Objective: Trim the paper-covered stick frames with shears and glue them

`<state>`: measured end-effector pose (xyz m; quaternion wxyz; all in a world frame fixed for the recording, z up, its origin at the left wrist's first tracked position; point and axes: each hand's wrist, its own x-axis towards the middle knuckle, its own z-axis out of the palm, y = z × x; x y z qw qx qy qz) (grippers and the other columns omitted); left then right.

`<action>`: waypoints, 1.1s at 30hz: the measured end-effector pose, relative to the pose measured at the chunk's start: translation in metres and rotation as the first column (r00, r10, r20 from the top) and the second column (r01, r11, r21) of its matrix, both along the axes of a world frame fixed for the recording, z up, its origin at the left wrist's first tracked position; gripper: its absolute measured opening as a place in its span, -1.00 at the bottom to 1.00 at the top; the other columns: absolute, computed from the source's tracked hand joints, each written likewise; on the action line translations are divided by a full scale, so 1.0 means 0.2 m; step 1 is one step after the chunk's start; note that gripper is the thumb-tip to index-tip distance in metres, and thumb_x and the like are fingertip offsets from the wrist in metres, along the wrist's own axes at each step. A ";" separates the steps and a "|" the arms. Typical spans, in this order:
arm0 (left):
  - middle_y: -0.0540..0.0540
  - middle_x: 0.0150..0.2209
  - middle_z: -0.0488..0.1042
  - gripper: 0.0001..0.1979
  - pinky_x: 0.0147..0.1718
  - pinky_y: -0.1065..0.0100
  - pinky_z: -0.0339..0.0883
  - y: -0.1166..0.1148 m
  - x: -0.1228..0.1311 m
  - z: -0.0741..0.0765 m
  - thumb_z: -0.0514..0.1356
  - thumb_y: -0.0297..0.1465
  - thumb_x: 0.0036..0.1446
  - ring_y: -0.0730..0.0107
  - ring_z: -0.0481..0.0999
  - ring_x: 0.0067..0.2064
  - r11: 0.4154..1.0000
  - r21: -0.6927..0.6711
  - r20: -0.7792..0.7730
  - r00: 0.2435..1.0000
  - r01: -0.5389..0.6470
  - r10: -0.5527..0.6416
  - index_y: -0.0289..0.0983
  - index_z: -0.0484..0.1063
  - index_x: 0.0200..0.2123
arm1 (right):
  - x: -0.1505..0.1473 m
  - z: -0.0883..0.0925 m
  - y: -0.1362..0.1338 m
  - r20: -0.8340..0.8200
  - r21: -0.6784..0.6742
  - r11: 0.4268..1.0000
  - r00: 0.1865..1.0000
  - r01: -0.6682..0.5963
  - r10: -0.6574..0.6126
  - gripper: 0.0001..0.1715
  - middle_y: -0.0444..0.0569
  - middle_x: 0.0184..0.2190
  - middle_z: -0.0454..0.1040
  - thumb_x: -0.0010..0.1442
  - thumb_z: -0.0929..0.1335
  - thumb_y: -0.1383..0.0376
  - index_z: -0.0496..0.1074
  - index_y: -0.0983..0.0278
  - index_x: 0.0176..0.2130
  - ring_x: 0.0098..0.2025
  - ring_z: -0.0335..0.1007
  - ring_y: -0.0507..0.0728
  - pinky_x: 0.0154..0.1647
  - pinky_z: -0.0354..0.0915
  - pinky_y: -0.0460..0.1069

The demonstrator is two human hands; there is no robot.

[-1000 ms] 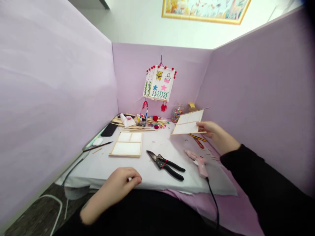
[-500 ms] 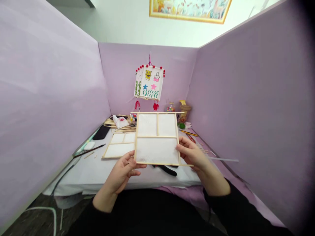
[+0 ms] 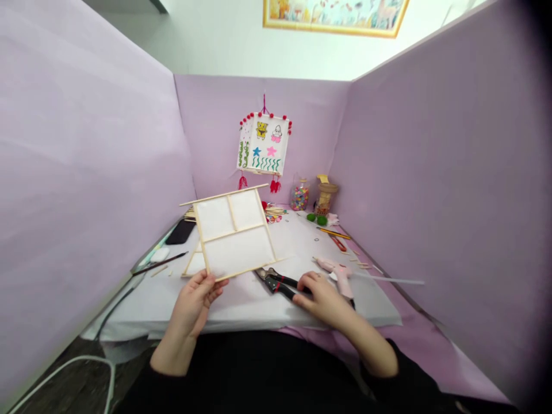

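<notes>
My left hand [image 3: 195,302] pinches the lower left corner of a wooden stick frame [image 3: 235,253] backed with white sheet. The frame is tilted, and two of its sticks stick out past the corners. Behind it, a second stick frame [image 3: 190,266] lies on the table, mostly hidden. My right hand [image 3: 321,296] is on the black handles of a pair of cutting pliers [image 3: 272,283], thumb on the near handle and fingers curled over the far one. The pliers lie on the table with their jaws pointing left. A pink glue gun [image 3: 340,276] lies just beyond my right hand.
A decorated lantern [image 3: 265,144] hangs at the back. A jar of colourful beads [image 3: 299,194], a brown cup [image 3: 326,198] and green pompoms [image 3: 321,220] stand behind. A red cutter knife [image 3: 337,242] lies right; a black phone [image 3: 180,232] and brush [image 3: 159,263] lie left. Purple panels enclose the table.
My right hand has let go of the stick frame and moved down to the pliers. My left hand has carried the frame left and tilted it, uncovering the pliers and glue gun.
</notes>
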<state>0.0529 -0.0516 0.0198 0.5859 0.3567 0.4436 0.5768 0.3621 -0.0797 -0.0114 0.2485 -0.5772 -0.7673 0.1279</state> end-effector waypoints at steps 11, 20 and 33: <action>-0.26 -0.01 0.56 -0.52 0.23 0.05 0.09 0.24 -0.09 0.03 0.45 -0.08 -0.31 -0.03 0.38 0.17 0.962 0.242 -0.262 0.947 -0.123 0.187 -0.33 0.62 -0.36 | -0.13 -0.05 0.01 0.258 0.050 0.994 0.961 0.095 -0.105 -0.88 0.09 -0.20 0.37 0.26 0.43 0.42 0.38 0.34 -0.29 -0.11 0.28 0.28 -0.12 0.23 0.05; -0.10 -0.35 0.60 -0.49 -0.22 0.33 0.25 0.15 -0.03 0.06 0.53 -0.12 -0.52 0.23 0.52 -0.15 0.983 0.024 -0.013 0.983 -0.181 0.182 -0.29 0.55 -0.47 | 0.01 -0.06 0.02 -0.809 -0.376 0.926 0.498 -0.030 -0.313 -0.23 0.06 -0.53 0.36 -0.09 0.42 -0.35 0.33 0.29 -0.44 -0.52 0.30 0.20 -0.54 0.18 -0.05; -0.06 -0.42 0.59 -0.61 -0.27 0.37 0.20 0.10 0.02 0.10 0.46 -0.15 -0.36 0.32 0.48 -0.23 0.935 0.161 -0.038 0.945 -0.314 0.324 -0.29 0.57 -0.47 | -0.06 -0.07 0.01 -0.778 -0.183 0.983 0.615 -0.020 -0.132 -0.40 0.08 -0.07 0.44 -0.01 0.48 -0.01 0.55 0.32 -0.08 -0.02 0.34 0.40 0.04 0.26 0.16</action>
